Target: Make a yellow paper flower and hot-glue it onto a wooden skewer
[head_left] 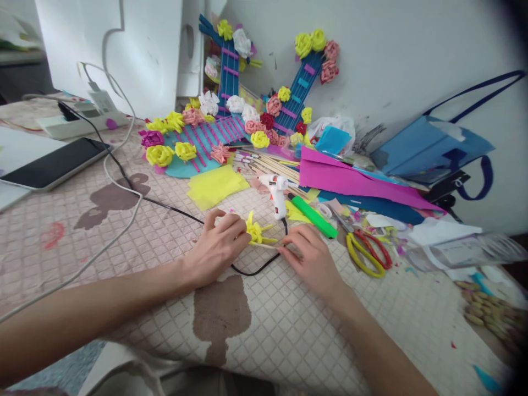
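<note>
A spiky yellow paper flower (258,231) lies between my two hands, above the checkered cloth. My left hand (223,242) is closed on its left side, fingers bent and pressed together. My right hand (307,256) pinches the right end of a thin pale stick (266,247) that runs just below the flower. Directly behind them stands a white glue gun (277,198), with its black cord passing near my right fingertips. A stack of yellow paper sheets (216,187) rests behind my left hand.
Paper-flowered blue guitar shapes (204,140) stand at the back. Red and yellow scissors (365,256) and a green marker (315,216) lie to the right, near magenta paper (355,181). Left are a phone (55,163) and cables. A blue bag (429,146) leans against the wall.
</note>
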Action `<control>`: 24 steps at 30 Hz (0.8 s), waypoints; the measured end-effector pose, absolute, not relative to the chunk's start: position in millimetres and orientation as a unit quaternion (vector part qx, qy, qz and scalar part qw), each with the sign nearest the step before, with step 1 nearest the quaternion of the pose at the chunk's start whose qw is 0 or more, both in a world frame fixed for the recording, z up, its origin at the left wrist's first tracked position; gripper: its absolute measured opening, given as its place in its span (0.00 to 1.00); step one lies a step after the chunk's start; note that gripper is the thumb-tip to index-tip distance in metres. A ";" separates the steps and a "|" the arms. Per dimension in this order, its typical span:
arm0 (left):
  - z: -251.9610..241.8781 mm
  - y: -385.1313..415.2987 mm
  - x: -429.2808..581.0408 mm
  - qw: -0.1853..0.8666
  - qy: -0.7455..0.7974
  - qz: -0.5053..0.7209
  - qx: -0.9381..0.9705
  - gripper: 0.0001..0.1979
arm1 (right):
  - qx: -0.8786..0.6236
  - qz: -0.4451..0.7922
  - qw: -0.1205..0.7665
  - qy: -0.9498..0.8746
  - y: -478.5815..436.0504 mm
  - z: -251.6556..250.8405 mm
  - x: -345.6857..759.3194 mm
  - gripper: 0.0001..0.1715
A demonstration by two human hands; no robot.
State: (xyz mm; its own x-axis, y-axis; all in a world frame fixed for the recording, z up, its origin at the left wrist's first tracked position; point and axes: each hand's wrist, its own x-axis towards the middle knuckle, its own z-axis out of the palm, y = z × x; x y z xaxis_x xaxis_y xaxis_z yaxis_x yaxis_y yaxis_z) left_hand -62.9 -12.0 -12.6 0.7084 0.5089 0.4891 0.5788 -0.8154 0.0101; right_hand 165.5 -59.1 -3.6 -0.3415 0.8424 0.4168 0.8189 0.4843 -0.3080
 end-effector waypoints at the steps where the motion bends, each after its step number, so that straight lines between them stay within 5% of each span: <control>1: -12.7 -11.8 -63.0 0.069 -0.294 -0.244 -0.921 0.07 | -0.509 0.041 0.242 -0.825 -59.0 -4.4 168.0 0.01; 14: -14.9 -5.5 -69.1 0.034 -0.294 -0.254 -0.921 0.08 | -0.537 0.130 0.116 -0.825 -75.8 14.8 220.1 0.06; 24: -5.2 3.2 -79.7 0.053 -0.252 -0.276 -0.926 0.07 | -0.670 -0.004 0.196 -0.716 -68.5 -14.5 234.7 0.04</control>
State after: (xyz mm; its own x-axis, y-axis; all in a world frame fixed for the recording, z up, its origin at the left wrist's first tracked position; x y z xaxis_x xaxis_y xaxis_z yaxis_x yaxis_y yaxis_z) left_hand -79.7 3.2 -5.2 0.7212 0.4371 0.5373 0.4959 -0.8675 0.0401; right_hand 234.7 -68.5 -14.5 -0.0256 0.9578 0.2863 0.9607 0.1027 -0.2578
